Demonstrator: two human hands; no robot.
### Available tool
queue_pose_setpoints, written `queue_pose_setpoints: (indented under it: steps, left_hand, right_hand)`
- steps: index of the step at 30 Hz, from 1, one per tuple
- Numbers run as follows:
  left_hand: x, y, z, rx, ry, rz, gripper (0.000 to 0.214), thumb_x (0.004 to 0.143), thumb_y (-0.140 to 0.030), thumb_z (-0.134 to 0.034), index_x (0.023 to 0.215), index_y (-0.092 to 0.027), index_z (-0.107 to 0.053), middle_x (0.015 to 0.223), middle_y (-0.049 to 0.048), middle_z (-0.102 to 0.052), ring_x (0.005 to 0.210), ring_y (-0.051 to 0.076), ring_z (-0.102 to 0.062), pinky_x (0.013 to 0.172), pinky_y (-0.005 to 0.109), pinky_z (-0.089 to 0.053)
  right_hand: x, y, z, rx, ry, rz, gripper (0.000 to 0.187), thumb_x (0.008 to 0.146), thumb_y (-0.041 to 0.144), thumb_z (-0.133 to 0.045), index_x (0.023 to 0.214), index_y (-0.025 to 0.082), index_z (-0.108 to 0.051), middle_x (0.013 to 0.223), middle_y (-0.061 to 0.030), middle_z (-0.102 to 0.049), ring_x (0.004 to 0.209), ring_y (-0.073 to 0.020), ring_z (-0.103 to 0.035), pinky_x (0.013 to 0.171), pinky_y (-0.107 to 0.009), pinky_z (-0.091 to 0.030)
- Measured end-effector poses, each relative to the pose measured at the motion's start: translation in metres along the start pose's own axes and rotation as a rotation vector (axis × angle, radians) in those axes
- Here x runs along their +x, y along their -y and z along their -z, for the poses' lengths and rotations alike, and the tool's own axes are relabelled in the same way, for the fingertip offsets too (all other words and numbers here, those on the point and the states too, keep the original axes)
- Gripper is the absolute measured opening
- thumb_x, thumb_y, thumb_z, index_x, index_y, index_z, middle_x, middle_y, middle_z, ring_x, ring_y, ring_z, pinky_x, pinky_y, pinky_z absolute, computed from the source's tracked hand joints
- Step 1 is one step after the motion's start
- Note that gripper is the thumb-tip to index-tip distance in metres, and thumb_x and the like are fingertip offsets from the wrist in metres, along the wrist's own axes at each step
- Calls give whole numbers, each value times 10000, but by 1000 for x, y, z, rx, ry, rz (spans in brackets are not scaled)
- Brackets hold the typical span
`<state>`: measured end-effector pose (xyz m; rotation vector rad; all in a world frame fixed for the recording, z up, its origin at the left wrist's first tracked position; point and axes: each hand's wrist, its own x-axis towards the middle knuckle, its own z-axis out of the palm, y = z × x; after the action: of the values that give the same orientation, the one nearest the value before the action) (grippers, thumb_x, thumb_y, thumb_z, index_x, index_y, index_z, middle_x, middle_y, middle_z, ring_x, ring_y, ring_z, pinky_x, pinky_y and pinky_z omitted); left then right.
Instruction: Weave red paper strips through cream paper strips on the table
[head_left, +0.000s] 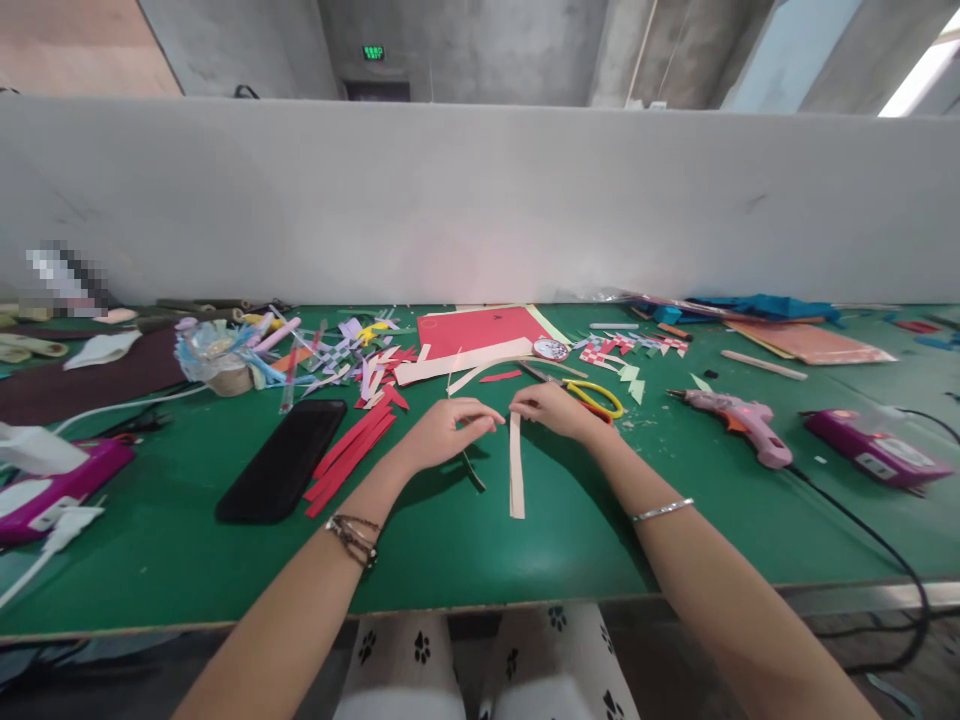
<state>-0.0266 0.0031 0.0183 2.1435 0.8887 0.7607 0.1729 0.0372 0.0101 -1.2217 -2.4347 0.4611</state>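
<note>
My right hand (pixel 551 408) is closed, its thumb and finger pinching the top end of a folded cream paper strip (pixel 517 480) that hangs toward me. To its left, the thumb and forefinger of my left hand (pixel 448 432) come close together; whatever is between them is too small to make out. A thin dark strip (pixel 474 474) shows below my left hand; whether it is held cannot be seen. Yellow-handled scissors (pixel 600 395) lie just beyond my right hand. Red paper strips (pixel 352 450) rest left of my left hand.
A black phone (pixel 281 460) lies at left, near a purple power strip (pixel 67 485). Red paper (pixel 480 328) and paper scraps (pixel 345 350) are toward the back. At right are a pink glue gun (pixel 742 415), its cord, and another purple power box (pixel 877 445).
</note>
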Motion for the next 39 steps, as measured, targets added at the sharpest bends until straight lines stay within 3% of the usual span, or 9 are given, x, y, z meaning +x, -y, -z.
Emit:
queue_pose_setpoints:
  steps: [4, 14, 19, 22, 27, 30, 33, 36, 39]
  left_hand:
    - [2, 3, -13, 302, 137, -139, 329, 778, -328, -443, 1048, -181, -559, 1087, 87, -546, 1017, 193, -467, 884, 321, -352]
    - [-2, 14, -17, 536, 280, -57, 585, 694, -458, -541, 1190, -164, -443, 1261, 135, -411, 1155, 289, -339, 945, 426, -266]
    - [-2, 12, -16, 545, 265, -55, 576, 683, -482, -543, 1178, -200, -454, 1246, 111, -427, 1153, 284, -344, 956, 428, -239]
    - [-2, 11, -16, 535, 262, -44, 549, 690, -493, -527, 1158, -211, -471, 1233, 103, -440, 1143, 280, -357, 960, 438, -223]
    - [-2, 9, -16, 499, 245, -30, 498, 715, -477, -502, 1124, -193, -487, 1204, 110, -461, 1133, 272, -367, 966, 464, -185]
    - [-1, 5, -13, 450, 101, -91, 431, 751, -454, -456, 1095, -196, -487, 1149, 92, -491, 1090, 248, -401, 945, 435, -219]
    - [-2, 0, -9, 371, -191, -156, 296, 809, -395, -340, 933, -190, -513, 971, 64, -545, 943, 202, -467, 868, 370, -298]
    - [-3, -4, -5, 294, -537, -191, 289, 820, -385, -248, 722, -195, -443, 766, 49, -516, 789, 184, -468, 795, 350, -337]
    - [-4, -4, -3, 147, -783, -187, 323, 805, -472, -227, 757, -204, -400, 806, 65, -488, 831, 196, -455, 799, 353, -352]
  right_hand:
    - [8, -1, -9, -75, -53, -31, 235, 769, 227, -455, 578, 135, -556, 525, 18, -490, 506, -82, -397, 501, -197, -266]
    - [22, 4, -13, -329, 12, -129, 184, 771, 258, -484, 642, 160, -572, 636, -17, -570, 577, -108, -475, 510, -205, -278]
    - [40, 2, 1, -427, -67, -198, 236, 819, 181, -386, 981, 182, -557, 977, -80, -576, 811, -163, -546, 570, -222, -344]
    - [52, 0, 5, -484, -116, -346, 364, 797, 135, -408, 1151, 200, -462, 1138, -116, -493, 884, -195, -550, 585, -242, -376]
    - [63, -1, 4, -493, -159, -460, 255, 789, 111, -401, 919, 162, -614, 988, -141, -572, 837, -228, -576, 588, -266, -392]
    - [64, 4, 10, -463, -217, -438, 276, 804, 108, -363, 857, 157, -630, 927, -135, -606, 820, -215, -578, 614, -268, -395]
    - [58, 12, 19, -395, -282, -333, 280, 818, 126, -346, 912, 176, -604, 939, -90, -617, 802, -167, -576, 661, -245, -400]
    - [45, 23, 24, -133, -459, -85, 232, 800, 162, -369, 847, 173, -596, 800, -45, -628, 653, -125, -568, 640, -232, -410]
    - [29, 38, 21, 166, -643, 13, 153, 744, 201, -428, 736, 183, -580, 647, -12, -593, 495, -110, -502, 517, -235, -391]
